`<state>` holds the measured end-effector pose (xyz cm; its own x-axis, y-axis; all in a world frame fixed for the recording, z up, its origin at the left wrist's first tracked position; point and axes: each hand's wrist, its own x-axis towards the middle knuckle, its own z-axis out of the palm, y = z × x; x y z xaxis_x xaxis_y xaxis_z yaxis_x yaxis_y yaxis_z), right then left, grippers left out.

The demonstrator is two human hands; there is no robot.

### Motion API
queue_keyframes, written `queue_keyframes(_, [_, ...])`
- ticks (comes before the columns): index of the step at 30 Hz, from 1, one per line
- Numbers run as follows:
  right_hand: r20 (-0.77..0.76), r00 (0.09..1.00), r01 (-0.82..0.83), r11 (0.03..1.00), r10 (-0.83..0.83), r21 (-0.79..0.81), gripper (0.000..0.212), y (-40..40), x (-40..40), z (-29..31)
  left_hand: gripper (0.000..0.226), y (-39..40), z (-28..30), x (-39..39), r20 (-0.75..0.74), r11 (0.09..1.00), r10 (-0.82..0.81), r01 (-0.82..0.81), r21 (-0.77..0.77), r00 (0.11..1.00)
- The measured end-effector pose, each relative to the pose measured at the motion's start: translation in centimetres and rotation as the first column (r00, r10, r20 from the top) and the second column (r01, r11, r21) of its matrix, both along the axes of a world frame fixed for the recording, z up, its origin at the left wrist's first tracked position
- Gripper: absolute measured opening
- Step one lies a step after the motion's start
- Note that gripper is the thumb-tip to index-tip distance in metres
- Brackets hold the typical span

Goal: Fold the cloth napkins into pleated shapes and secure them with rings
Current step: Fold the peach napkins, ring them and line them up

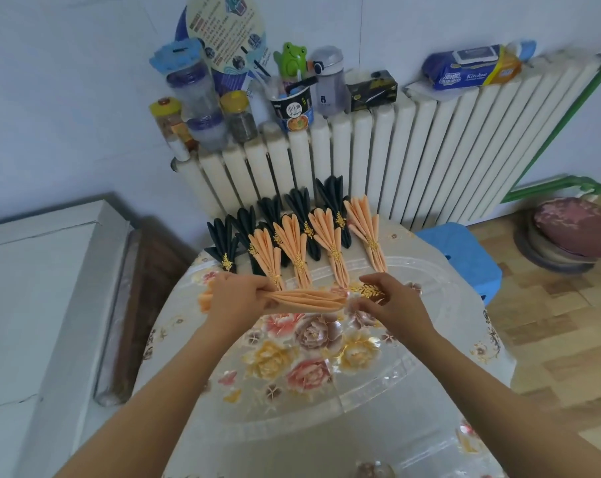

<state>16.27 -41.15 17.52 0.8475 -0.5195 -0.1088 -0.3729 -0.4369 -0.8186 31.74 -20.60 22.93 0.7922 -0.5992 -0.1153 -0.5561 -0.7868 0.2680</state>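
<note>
My left hand (238,301) grips a pleated orange napkin (309,300), held level above the round table with its folded end pointing right. My right hand (388,300) pinches a gold leaf-shaped ring (366,290) just off that end of the napkin. Behind them lie several finished orange napkins (297,246) and several finished black napkins (300,205), each fanned out and bound with a gold ring.
The table carries a floral cloth (309,360) under clear plastic. A white radiator (395,160) stands behind it, topped with jars, cups and a pack of wipes (471,67). A blue stool (461,253) sits to the right, a white cabinet (33,288) to the left.
</note>
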Motion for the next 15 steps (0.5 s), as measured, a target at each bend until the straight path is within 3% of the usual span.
queue_keyframes(5, [-0.093,0.980,-0.190,0.973,0.179,-0.128,0.047,3.1,0.8,3.0,0.013,0.9,1.8,-2.2,0.002,0.997,-0.002,0.002,-0.071,1.000])
queue_keyframes(10, [-0.266,0.916,-0.383,0.848,0.300,-0.365,0.061,6.5,1.7,5.2,0.015,2.7,3.0,-4.2,-0.052,0.998,-0.037,0.034,-0.060,0.998])
queue_keyframes(15, [-0.282,0.878,-0.471,0.800,0.386,-0.372,0.064,9.2,3.2,6.2,0.022,3.7,3.7,-4.2,-0.157,0.997,-0.065,0.055,-0.061,0.985])
